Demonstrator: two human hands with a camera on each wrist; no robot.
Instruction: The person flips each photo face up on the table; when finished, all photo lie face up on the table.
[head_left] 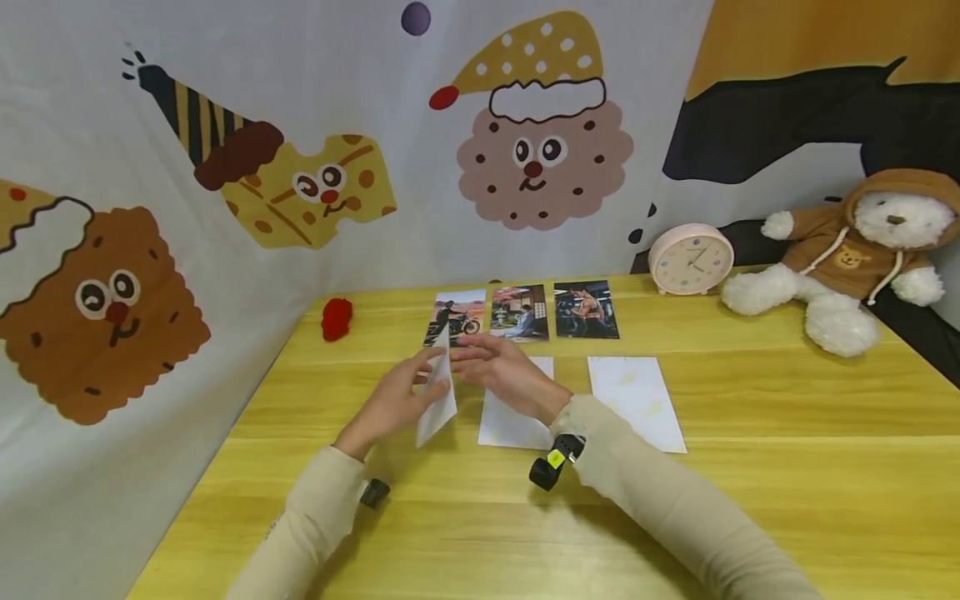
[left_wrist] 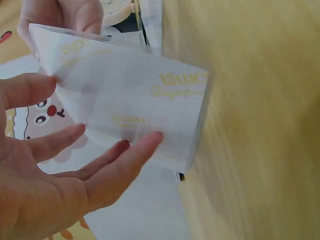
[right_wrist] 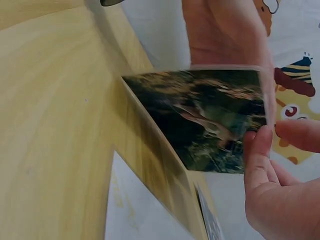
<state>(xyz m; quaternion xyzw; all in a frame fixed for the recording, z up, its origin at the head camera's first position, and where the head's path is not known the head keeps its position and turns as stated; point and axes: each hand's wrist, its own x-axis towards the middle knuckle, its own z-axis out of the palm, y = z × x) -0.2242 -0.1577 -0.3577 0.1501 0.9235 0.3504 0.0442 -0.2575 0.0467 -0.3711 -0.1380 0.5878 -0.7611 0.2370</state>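
Observation:
A photo card (head_left: pixel 437 407) is tilted up on edge above the left of the table, its white printed back (left_wrist: pixel 120 95) toward my left hand (head_left: pixel 397 400). The left hand holds it, thumb tip at one edge and bent fingers against the back. My right hand (head_left: pixel 510 375) holds the card at its other side, fingertips at a corner of the dark picture face (right_wrist: pixel 210 115). That picture is blurred. Two white-backed cards lie on the table: one (head_left: pixel 510 429) partly under the right hand, the other (head_left: pixel 637 404) to its right.
Behind the hands lie three photos in a row: a motorbike rider (head_left: pixel 461 310), a garden scene (head_left: pixel 520 312) and a muscular figure (head_left: pixel 587 308). A red fuzzy object (head_left: pixel 337 319) lies at the left, a pink clock (head_left: pixel 691 259) and a plush bear (head_left: pixel 847 258) at the right.

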